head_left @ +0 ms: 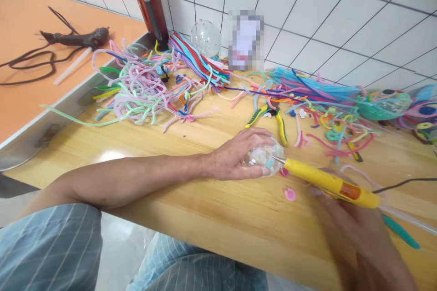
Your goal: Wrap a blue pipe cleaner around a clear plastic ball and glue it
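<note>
My left hand (235, 154) is wrapped round a clear ball (264, 157) with coloured specks, low over the wooden table. My right hand (358, 232) grips a yellow glue gun (327, 179), its metal nozzle pointing left at the ball's right side. Whether the nozzle touches the ball I cannot tell. A small pink disc (290, 194) lies just below the gun's tip, and a darker pink piece (284, 172) sits beside the ball. Just behind the ball rest pliers (280, 122) with yellow and green handles.
Tangled pipe cleaners (143, 86) and a bundle of them (201, 63) lie at the back left. More pipe cleaners (307, 88) stretch along the tiled wall. Another clear ball (205, 38), a red flask (146, 0) and a green ball (382, 104) stand there. A black glue gun (78, 38) lies on the orange surface.
</note>
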`<move>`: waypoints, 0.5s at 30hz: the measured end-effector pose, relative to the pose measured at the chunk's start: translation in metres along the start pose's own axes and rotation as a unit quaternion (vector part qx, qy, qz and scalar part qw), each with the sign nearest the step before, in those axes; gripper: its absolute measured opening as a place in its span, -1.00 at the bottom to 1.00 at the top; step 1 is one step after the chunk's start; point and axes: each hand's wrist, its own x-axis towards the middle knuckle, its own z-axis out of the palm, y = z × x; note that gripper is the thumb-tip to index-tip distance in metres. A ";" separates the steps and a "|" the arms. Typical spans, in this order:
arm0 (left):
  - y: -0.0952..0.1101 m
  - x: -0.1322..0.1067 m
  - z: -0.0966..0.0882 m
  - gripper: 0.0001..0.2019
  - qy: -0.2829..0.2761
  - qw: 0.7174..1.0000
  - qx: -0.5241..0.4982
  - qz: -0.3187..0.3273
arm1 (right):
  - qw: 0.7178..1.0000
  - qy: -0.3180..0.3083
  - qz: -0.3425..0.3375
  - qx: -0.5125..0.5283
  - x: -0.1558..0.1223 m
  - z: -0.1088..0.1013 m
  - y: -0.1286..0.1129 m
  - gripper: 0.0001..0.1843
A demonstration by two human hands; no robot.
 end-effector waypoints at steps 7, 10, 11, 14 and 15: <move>-0.001 0.000 0.001 -0.37 -0.004 1.000 -0.007 -0.016 | 1.000 -0.005 0.019 0.015 -0.003 0.002 0.003 -0.89; -0.001 0.000 0.001 -0.38 -0.004 1.000 0.000 -0.007 | 0.999 -0.003 0.030 0.024 -0.002 0.002 -0.002 -0.90; -0.001 0.000 0.001 -0.38 -0.002 1.000 0.001 -0.002 | 0.999 -0.002 0.033 0.026 0.000 0.001 -0.004 -0.91; -0.001 0.000 0.000 -0.37 -0.001 1.000 -0.002 0.000 | 0.999 0.000 0.037 0.032 0.003 0.001 -0.008 -0.91; -0.001 0.000 0.001 -0.36 -0.004 1.000 -0.005 -0.005 | 0.999 0.000 0.038 0.034 0.003 0.001 -0.008 -0.91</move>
